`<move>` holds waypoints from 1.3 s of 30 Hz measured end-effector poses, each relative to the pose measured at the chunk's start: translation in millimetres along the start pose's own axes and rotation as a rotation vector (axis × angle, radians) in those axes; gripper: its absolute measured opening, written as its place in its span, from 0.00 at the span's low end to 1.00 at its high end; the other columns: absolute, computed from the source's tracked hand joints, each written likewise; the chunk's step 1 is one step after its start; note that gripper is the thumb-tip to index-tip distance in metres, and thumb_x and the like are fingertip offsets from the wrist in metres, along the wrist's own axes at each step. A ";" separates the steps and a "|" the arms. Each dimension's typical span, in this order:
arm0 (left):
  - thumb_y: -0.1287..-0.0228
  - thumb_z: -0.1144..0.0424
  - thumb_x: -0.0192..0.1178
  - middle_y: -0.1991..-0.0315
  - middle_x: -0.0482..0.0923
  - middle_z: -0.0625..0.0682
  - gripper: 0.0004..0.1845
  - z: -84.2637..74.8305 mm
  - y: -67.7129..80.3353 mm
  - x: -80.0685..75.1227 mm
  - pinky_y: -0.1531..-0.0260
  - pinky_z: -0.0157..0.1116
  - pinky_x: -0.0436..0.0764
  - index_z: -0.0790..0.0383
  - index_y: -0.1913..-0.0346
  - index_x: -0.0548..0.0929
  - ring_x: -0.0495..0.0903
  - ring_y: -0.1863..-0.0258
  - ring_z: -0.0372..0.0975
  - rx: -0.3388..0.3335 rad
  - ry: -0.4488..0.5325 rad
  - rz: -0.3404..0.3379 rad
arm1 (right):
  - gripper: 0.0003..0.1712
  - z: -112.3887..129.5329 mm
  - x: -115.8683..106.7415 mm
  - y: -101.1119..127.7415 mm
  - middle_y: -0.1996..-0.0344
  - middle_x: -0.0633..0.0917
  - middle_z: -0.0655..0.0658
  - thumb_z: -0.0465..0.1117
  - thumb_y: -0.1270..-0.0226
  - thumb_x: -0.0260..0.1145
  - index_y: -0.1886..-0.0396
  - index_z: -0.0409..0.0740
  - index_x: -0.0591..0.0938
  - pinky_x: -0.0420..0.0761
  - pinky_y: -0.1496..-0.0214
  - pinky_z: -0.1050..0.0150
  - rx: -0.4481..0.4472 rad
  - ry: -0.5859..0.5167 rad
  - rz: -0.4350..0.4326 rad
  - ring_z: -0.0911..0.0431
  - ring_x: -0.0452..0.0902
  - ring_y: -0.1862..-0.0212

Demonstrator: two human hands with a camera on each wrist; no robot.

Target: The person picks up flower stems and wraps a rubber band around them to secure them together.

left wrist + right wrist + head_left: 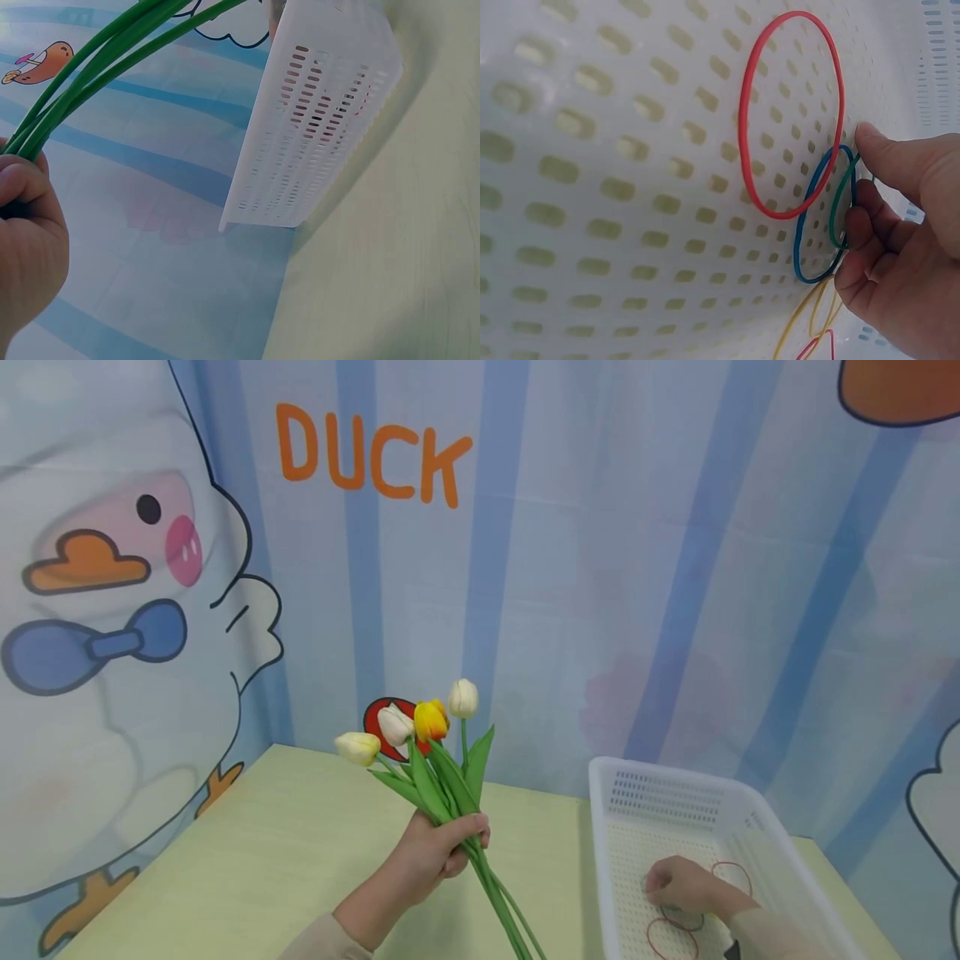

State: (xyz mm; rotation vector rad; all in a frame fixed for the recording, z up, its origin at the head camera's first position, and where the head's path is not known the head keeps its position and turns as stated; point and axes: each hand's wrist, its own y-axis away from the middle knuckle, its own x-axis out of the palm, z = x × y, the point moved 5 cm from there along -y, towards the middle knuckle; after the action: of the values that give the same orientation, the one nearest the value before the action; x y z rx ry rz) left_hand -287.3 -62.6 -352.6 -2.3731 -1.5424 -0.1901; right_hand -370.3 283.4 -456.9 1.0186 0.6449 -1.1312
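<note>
My left hand [441,850] grips the green stems [90,67] of a bunch of tulips [420,727], several cream and one orange-yellow, held up over the table with the blooms pointing at the back wall. My right hand [677,885] is down inside a white perforated basket [660,774]. In the right wrist view its thumb and curled fingers [864,225] pinch a green rubber band [835,206], which lies over a blue rubber band [810,232]. A large red rubber band [744,135] lies beside them, and yellow bands [802,330] show below.
The basket [322,112] stands at the right of a pale wooden table [262,860]. Another red band [663,939] lies on its floor. A blue-striped cartoon duck backdrop [600,568] closes off the back and left.
</note>
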 end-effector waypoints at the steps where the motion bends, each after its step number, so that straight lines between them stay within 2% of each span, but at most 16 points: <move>1: 0.32 0.68 0.55 0.76 0.77 0.46 0.02 0.4 -0.2 0.3 0.89 0.26 0.60 0.59 0.64 0.74 0.59 0.92 0.30 -0.002 0.002 0.001 | 0.04 0.3 0.2 0.8 0.75 0.80 0.50 0.37 0.40 0.67 0.73 0.44 0.80 0.75 0.58 0.56 -0.005 0.002 0.003 0.56 0.73 0.67; 5: 0.33 0.67 0.56 0.76 0.78 0.46 0.02 1.5 -1.3 1.8 0.89 0.26 0.60 0.59 0.64 0.74 0.60 0.92 0.29 -0.006 0.004 0.003 | 0.04 3.0 -1.6 4.5 0.75 0.79 0.50 0.36 0.39 0.65 0.73 0.44 0.79 0.75 0.60 0.58 -0.034 0.024 0.014 0.56 0.72 0.68; 10: 0.33 0.68 0.55 0.76 0.77 0.46 0.02 0.7 -3.3 3.6 0.88 0.26 0.60 0.58 0.64 0.73 0.60 0.92 0.29 0.009 0.003 0.009 | 0.05 12.9 -11.2 10.5 0.78 0.76 0.48 0.31 0.39 0.61 0.74 0.41 0.76 0.71 0.68 0.61 -0.149 0.018 0.011 0.55 0.69 0.72; 13: 0.33 0.68 0.55 0.76 0.77 0.46 0.03 -0.7 -4.3 4.9 0.88 0.26 0.59 0.58 0.64 0.73 0.60 0.92 0.29 0.018 0.003 0.011 | 0.06 19.7 -18.8 13.5 0.78 0.74 0.47 0.30 0.38 0.59 0.74 0.40 0.75 0.69 0.70 0.61 -0.214 -0.006 -0.002 0.55 0.67 0.72; 20: 0.34 0.66 0.57 0.76 0.77 0.46 0.04 -4.2 -6.2 8.9 0.89 0.26 0.59 0.60 0.66 0.74 0.59 0.91 0.30 0.025 -0.010 0.018 | 0.04 25.1 -35.2 16.6 0.73 0.77 0.46 0.32 0.33 0.57 0.68 0.39 0.76 0.72 0.67 0.59 -0.218 0.005 -0.032 0.55 0.69 0.70; 23: 0.34 0.66 0.57 0.77 0.77 0.46 0.03 -7.0 -5.2 9.3 0.89 0.26 0.59 0.60 0.66 0.74 0.60 0.91 0.30 0.029 -0.017 0.012 | 0.03 29.7 -43.9 22.5 0.73 0.77 0.45 0.32 0.32 0.57 0.67 0.38 0.75 0.71 0.68 0.58 -0.256 -0.012 -0.045 0.54 0.69 0.70; 30: 0.34 0.67 0.56 0.76 0.77 0.46 0.02 -13.9 -1.7 10.3 0.88 0.26 0.59 0.60 0.65 0.74 0.60 0.91 0.30 0.041 -0.017 0.025 | 0.04 52.2 -68.7 52.4 0.73 0.76 0.47 0.35 0.29 0.57 0.66 0.40 0.74 0.71 0.70 0.60 -0.379 -0.019 -0.083 0.54 0.70 0.71; 34: 0.33 0.66 0.56 0.76 0.77 0.46 0.02 -16.4 -1.0 8.9 0.89 0.26 0.59 0.60 0.64 0.74 0.60 0.92 0.30 0.041 -0.015 0.024 | 0.04 67.1 -84.1 75.6 0.73 0.76 0.50 0.36 0.30 0.59 0.65 0.40 0.75 0.72 0.70 0.63 -0.491 0.012 -0.134 0.59 0.70 0.71; 39: 0.32 0.67 0.54 0.76 0.77 0.46 0.02 -18.9 0.2 8.0 0.88 0.27 0.60 0.58 0.63 0.74 0.60 0.92 0.30 0.042 -0.008 0.024 | 0.03 82.1 -94.9 102.7 0.71 0.78 0.52 0.37 0.30 0.60 0.64 0.42 0.76 0.75 0.68 0.66 -0.564 0.033 -0.192 0.65 0.73 0.69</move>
State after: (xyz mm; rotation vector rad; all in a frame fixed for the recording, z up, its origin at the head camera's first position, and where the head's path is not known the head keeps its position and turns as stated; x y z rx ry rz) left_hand -282.8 -61.8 -332.6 -2.3613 -1.5056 -0.1417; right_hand -310.3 257.7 -308.6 0.4993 1.0341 -1.0127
